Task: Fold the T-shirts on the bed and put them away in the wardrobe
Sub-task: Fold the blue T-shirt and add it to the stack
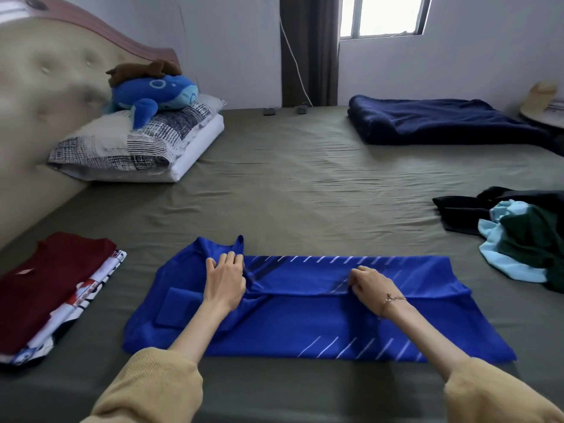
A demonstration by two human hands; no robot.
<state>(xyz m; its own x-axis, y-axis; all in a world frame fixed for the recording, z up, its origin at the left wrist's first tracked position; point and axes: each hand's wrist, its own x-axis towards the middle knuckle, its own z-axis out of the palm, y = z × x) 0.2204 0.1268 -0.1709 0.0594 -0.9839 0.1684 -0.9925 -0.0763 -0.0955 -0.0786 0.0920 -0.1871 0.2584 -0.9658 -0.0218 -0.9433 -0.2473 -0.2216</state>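
Note:
A bright blue T-shirt point(305, 325) with thin white diagonal stripes lies spread sideways on the olive bed sheet point(290, 184), collar end to the left. Its far long edge is folded toward the middle. My left hand point(224, 279) lies on the shirt near the collar, fingers fairly straight and touching the folded edge. My right hand point(370, 285) has curled fingers that pinch the folded edge near the shirt's middle. A stack of folded shirts point(45, 294), dark red on top of a white printed one, sits at the left.
A heap of unfolded clothes point(515, 236), black, light blue and dark green, lies at the right. A folded navy blanket point(442, 120) is at the far right. Pillows point(137, 141) with a blue plush toy point(152, 93) rest by the headboard at the far left.

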